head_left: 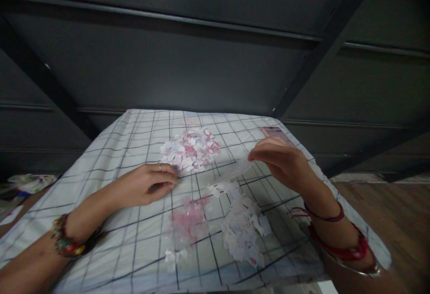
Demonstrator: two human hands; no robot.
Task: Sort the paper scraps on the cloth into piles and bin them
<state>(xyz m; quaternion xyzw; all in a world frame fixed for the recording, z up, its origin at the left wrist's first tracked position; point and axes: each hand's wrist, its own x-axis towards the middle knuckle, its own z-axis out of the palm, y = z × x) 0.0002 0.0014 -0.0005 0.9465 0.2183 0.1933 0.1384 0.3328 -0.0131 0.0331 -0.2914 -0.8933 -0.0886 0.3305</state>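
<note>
My right hand is raised over the table's right side, its fingers pinching the edge of a clear plastic bag that stretches leftward. At the near edge of a pile of torn white and pink paper scraps is my left hand. Its thumb and fingers are drawn together; whatever lies between them is hidden. Nearer to me, pink scraps lie under what looks like clear plastic. A heap of mostly white scraps sits to their right, below the bag.
A checked white cloth covers the table. A pink phone lies at the back right, partly behind my right hand. Dark panels rise behind the table. A few loose scraps lie near the front edge.
</note>
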